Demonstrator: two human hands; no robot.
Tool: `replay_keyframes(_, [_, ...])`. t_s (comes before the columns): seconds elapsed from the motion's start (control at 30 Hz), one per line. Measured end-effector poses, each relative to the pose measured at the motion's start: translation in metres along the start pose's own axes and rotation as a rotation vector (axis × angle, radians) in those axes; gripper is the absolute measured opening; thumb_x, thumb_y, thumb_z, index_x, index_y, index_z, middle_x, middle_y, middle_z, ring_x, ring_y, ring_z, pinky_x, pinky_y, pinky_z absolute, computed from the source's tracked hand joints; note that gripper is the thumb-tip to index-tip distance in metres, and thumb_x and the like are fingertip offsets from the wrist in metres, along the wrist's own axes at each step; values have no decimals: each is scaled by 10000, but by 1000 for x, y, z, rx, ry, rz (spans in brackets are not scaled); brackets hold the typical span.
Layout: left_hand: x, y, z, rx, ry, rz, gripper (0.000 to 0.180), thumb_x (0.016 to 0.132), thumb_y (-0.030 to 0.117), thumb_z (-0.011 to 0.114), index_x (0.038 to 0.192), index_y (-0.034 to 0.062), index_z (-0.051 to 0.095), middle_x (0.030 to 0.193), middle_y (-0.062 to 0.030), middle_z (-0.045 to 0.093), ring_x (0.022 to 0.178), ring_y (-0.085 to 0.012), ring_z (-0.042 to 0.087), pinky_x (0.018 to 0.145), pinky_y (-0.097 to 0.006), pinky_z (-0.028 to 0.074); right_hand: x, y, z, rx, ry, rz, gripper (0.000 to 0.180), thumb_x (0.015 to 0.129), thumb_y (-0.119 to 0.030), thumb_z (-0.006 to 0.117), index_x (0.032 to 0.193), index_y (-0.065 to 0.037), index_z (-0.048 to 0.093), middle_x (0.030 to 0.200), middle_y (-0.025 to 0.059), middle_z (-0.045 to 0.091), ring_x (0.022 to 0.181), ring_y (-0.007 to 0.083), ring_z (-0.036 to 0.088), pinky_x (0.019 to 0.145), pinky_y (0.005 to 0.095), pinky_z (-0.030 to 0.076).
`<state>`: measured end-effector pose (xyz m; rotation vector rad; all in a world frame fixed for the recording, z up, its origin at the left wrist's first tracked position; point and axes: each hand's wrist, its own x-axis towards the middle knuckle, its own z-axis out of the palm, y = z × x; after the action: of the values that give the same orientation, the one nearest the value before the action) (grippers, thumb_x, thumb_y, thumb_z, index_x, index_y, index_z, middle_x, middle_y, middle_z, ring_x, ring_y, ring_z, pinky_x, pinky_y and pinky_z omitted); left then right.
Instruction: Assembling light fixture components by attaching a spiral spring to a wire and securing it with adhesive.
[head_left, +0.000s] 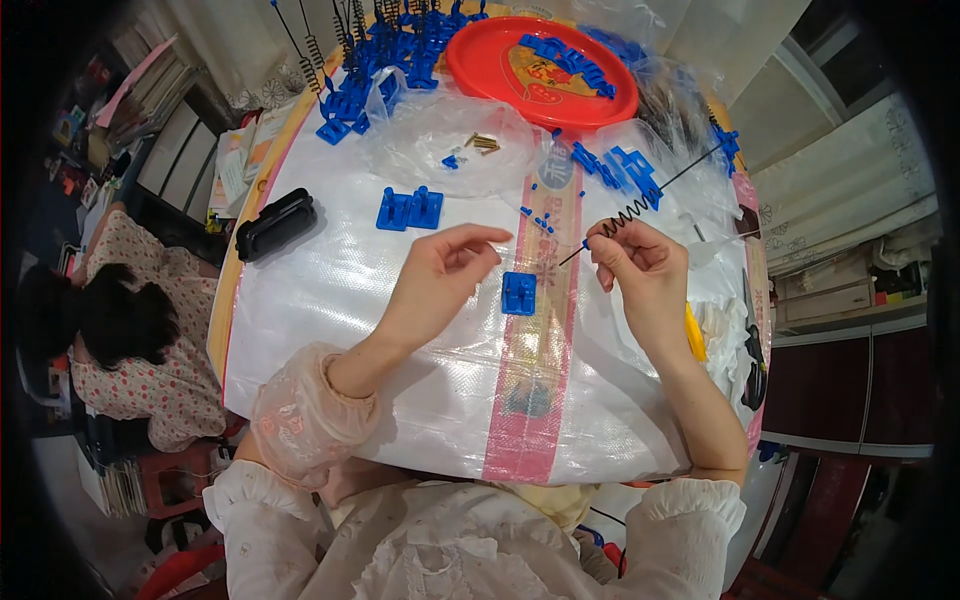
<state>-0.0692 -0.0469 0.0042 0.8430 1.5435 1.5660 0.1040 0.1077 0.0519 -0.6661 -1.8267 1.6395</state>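
Observation:
My right hand (640, 268) is closed in a pinch on a thin black rod with a spring coil (630, 212). A small blue piece sits on the rod by my fingertips, and the bare lower end points down to the left. The rod's upper end reaches toward blue parts at the right edge. My left hand (440, 275) hovers over the table with its fingers loosely bent and apart, holding nothing. Between and below my hands lies a square blue plastic base (518, 293). Two similar blue bases with upright posts (410, 208) stand farther off to the left.
A red tray (480, 85) holding blue parts stands at the back. Left of it are several spring rods on blue bases (400, 50). A plastic bag (430, 150) carries brass-coloured screws (483, 144). A black case (277, 225) lies left; black-handled scissors (753, 370) lie right. Another person (150, 330) sits at left.

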Motion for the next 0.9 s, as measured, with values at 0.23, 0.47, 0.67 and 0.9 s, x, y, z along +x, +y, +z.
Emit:
replay_keyframes(0.23, [-7,5,6,312,-82,104,250,810,73,771,1058,47,757,869,15,617,689,-45,484,642,-192,422,-2,11,4,-189,-42,-146,82,908,-10,694,954,57,680,812,45,657,634,57,539,554,214,415])
replay_keyframes(0.47, [-9,3,13,500,-66,200,223,772,117,832,988,85,785,816,4,608,657,-72,479,588,-232,405,-12,7,13,-328,-78,-339,107,849,6,718,939,47,678,801,86,612,656,142,572,606,255,444])
replay_keyframes(0.67, [-10,-5,18,494,-34,218,185,793,134,824,957,59,782,811,-26,632,657,-110,563,581,-264,428,-16,-3,19,-467,-117,-387,127,845,44,707,967,28,676,851,103,637,727,181,643,643,292,506])
replay_keyframes(0.9, [-11,-4,17,530,-37,238,182,803,139,813,964,59,781,812,-38,636,663,-135,585,587,-283,441,-20,-1,23,-497,-141,-432,134,848,44,708,976,35,670,869,116,648,748,195,663,648,301,517])
